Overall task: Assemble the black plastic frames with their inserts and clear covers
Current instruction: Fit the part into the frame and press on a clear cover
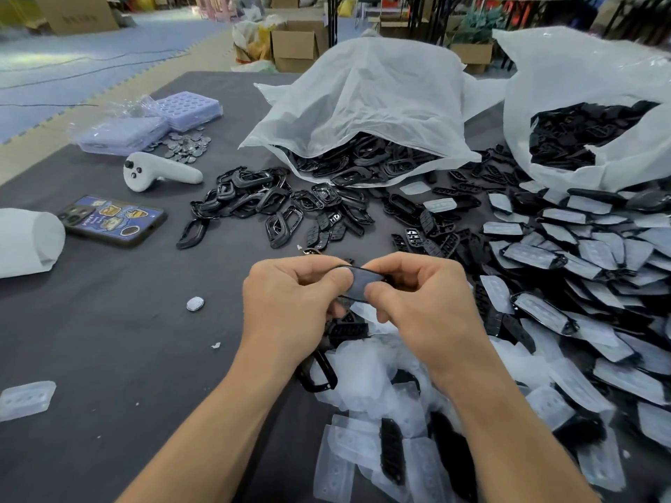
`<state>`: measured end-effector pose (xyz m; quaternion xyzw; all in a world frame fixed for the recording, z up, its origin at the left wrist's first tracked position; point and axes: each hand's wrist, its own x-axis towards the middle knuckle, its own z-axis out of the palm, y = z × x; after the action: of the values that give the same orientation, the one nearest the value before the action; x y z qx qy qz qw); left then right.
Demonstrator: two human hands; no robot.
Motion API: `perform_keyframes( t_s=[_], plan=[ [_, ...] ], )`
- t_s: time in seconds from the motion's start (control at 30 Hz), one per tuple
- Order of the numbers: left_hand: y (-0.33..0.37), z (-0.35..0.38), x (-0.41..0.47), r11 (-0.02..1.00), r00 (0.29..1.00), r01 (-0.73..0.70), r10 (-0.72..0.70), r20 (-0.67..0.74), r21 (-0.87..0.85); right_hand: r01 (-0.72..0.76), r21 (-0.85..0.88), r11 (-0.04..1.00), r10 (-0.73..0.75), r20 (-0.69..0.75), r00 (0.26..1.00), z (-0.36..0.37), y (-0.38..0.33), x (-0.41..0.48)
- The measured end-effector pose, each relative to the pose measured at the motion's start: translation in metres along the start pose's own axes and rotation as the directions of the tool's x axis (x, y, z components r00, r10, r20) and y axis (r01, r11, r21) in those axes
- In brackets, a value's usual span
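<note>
The person's left hand (290,299) and right hand (417,299) both pinched one black frame (357,283), holding it between them above the grey table (109,357) with the thumbs pressed on its face. Whether an insert or cover sat in it could not be told. Loose clear covers (363,368) lay heaped under the wrists. More frames (254,201) were spread beyond the hands, spilling from a white bag (363,103). A second bag (599,85) stood at the right above a heap of covered pieces (562,270). A phone (112,221) and a white controller (159,172) lay at the left, and a small silver disc (195,304) lay near the left hand.
</note>
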<state>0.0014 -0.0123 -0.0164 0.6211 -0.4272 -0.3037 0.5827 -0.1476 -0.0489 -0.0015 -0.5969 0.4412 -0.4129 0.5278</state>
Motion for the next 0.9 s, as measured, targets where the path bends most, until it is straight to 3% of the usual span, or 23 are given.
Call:
perform_keyframes(
  t_s=[0.2, 0.4, 0.6, 0.8, 0.9],
  plan=[
    [0.001, 0.004, -0.001, 0.999, 0.999, 0.024, -0.023, 0.025, -0.047, 0.016, 0.049, 0.999, -0.011, -0.096, 0.995, 0.002, 0.004, 0.003],
    [-0.002, 0.007, -0.002, 0.999, 0.998, -0.01, 0.012, -0.058, 0.051, 0.034, 0.007, 0.999, -0.034, -0.06, 0.998, 0.001, 0.003, 0.003],
    [-0.005, 0.007, -0.002, 0.997, 0.994, -0.048, 0.054, -0.097, 0.062, -0.05, 0.141, 0.989, 0.049, 0.005, 0.999, 0.002, 0.004, 0.003],
    [-0.009, 0.004, 0.002, 0.998, 0.992, 0.058, -0.055, 0.111, -0.027, -0.058, 0.175, 0.983, 0.076, -0.095, 0.993, -0.006, 0.005, 0.005],
    [-0.012, 0.006, 0.005, 0.996, 0.991, 0.093, -0.091, 0.096, -0.008, -0.023, 0.007, 1.0, 0.024, -0.092, 0.995, -0.01, 0.006, 0.004]
  ],
)
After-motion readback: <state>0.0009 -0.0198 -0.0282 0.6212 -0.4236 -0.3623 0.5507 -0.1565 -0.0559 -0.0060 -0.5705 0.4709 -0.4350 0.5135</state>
